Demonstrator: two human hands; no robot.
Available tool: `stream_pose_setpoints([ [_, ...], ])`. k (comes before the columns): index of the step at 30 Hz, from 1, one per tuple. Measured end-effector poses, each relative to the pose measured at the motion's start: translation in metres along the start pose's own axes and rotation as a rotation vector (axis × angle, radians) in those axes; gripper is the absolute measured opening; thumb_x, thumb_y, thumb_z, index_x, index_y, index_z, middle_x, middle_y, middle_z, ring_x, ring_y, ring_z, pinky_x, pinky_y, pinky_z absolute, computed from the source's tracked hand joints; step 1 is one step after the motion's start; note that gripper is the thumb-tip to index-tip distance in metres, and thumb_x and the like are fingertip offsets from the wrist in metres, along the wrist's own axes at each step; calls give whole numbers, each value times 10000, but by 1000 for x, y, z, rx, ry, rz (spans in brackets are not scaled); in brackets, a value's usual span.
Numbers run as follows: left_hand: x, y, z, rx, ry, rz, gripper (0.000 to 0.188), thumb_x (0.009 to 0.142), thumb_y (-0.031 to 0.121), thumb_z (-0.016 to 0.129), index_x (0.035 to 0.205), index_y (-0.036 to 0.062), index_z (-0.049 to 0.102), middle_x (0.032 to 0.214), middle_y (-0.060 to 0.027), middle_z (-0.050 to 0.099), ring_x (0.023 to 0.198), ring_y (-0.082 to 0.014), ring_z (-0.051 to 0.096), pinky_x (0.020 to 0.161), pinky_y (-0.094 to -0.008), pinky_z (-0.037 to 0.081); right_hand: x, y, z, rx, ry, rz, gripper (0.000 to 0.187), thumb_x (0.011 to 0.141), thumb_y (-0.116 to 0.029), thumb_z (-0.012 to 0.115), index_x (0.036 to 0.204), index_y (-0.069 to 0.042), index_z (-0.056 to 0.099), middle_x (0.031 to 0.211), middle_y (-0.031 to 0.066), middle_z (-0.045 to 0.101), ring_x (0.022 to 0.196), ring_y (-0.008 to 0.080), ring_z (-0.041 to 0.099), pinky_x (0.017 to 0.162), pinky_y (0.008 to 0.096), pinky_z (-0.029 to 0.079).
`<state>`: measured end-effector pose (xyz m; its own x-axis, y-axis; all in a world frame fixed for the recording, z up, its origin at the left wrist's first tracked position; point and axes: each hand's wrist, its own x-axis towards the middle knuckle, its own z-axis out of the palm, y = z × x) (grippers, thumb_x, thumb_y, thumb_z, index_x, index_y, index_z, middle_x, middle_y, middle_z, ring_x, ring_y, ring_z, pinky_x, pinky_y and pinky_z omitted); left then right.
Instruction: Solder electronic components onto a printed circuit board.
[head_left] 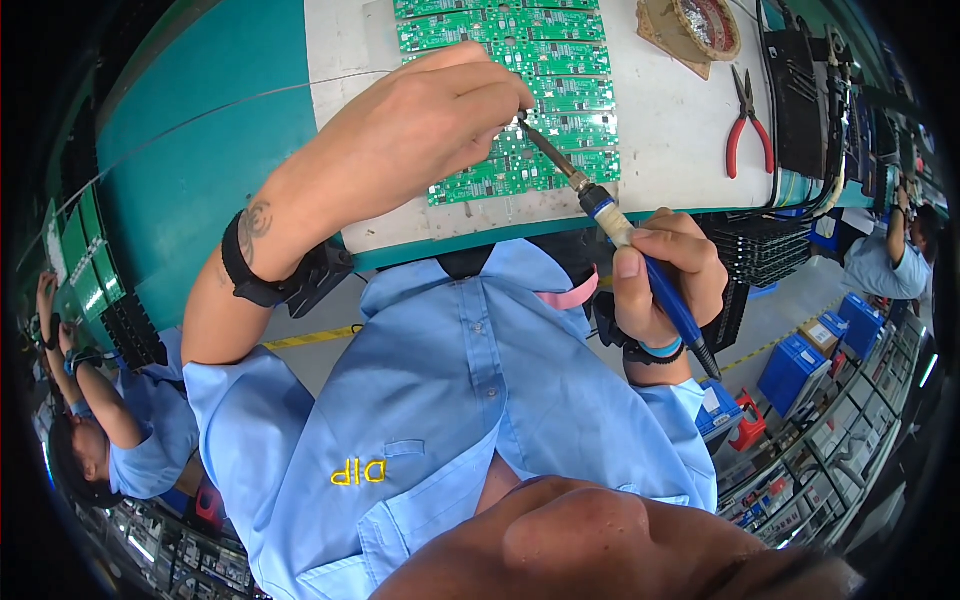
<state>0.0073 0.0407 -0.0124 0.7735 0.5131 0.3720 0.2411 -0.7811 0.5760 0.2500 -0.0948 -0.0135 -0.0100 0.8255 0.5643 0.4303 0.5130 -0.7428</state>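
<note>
My right hand (668,272) is closed around the blue handle of a soldering iron (600,205). Its metal tip points up and left, meeting a small dark part (521,116) over the green circuit boards (565,95). My left hand (425,125) hovers above the left side of these boards with its fingers pinched together beside the tip. A thin solder wire (250,97) runs from the far left into that hand; the fingers hide its end. The boards lie in stacked rows on a white work surface (690,125), and my left hand covers some of them.
Red-handled pliers (748,130) lie at the right, below a round brown dish (706,28) on a stand. A black tool holder (800,105) and cables line the bench's right end. A teal mat (215,170) spreads leftward. Other people work at both sides, near blue bins (790,370).
</note>
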Motion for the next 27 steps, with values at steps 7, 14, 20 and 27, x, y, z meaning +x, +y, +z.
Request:
stream_pose_setpoints([
  [7, 0, 0, 2, 13, 3, 8, 190, 788, -69, 722, 914, -6, 595, 1117, -99, 693, 925, -296, 615, 802, -395, 534, 0, -3, -1, -18, -1, -10, 216, 819, -37, 789, 925, 23, 611, 696, 134, 669, 530, 206, 638, 482, 288, 491],
  [14, -2, 2, 3, 19, 5, 2, 189, 798, -56, 729, 928, -2, 602, 1125, -94, 687, 940, -293, 618, 815, -393, 540, 1, -6, -2, -40, -2, -10, 212, 837, -55, 787, 919, 25, 610, 677, 128, 664, 532, 207, 644, 488, 287, 498],
  [20, -2, 1, 3, 16, 6, -1, 187, 805, -46, 736, 931, 1, 606, 1125, -91, 686, 943, -292, 619, 816, -393, 541, -2, -15, -6, -86, -62, 86, 201, 873, -69, 741, 955, 39, 592, 761, 158, 660, 653, 214, 616, 673, 328, 521],
  [27, -2, 2, 4, 24, -1, -1, 181, 817, -39, 736, 940, 7, 612, 1125, -86, 684, 942, -293, 619, 810, -397, 538, 1, -9, -4, -57, -24, 25, 201, 850, -58, 768, 929, 30, 605, 710, 140, 663, 584, 215, 641, 571, 306, 516],
])
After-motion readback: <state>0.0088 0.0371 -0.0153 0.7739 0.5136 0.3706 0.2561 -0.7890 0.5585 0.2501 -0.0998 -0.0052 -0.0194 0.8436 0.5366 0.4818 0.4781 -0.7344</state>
